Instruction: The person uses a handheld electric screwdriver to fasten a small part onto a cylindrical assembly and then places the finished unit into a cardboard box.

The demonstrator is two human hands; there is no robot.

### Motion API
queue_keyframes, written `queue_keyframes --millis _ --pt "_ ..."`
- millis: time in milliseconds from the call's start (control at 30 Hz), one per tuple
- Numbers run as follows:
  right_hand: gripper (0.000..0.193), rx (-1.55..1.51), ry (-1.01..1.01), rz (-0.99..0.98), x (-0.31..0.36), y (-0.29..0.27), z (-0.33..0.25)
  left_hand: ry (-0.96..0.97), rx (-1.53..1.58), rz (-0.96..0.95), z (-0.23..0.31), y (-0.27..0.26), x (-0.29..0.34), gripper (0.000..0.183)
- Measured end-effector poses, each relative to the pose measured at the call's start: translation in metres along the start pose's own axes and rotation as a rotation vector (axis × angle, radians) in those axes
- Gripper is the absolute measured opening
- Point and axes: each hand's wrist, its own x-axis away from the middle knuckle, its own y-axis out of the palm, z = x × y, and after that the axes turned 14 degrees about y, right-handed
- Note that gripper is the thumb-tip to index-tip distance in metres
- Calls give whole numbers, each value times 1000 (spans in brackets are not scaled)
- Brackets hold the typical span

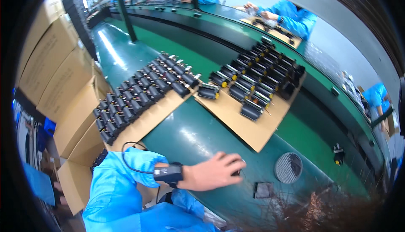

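My left hand (213, 173) reaches in over the green tabletop (177, 130), a black device strapped round its wrist. Its fingers curl, with gaps between them, round a small dark thing (236, 173) that they mostly hide; its kind cannot be told. Nearest to the fingertips are a small dark square pad (264, 190) and a round, ridged grey disc (288, 167). My right hand is out of sight.
Rows of black motor-like parts cover a left cardboard sheet (141, 130) and a right one (253, 135). One such part (338, 154) lies apart on the green strip. Open cartons (76, 118) line the left; co-workers in blue sleeves (291, 18) sit across the line.
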Motion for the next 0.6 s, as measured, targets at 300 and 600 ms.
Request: queue_keyframes --millis 300,600 --pt "63 86 96 -111 34 -26 -56 -50 267 204 -13 1 38 61" --pt "61 196 102 -47 35 -25 -64 -829 -194 569 -99 -39 159 68"
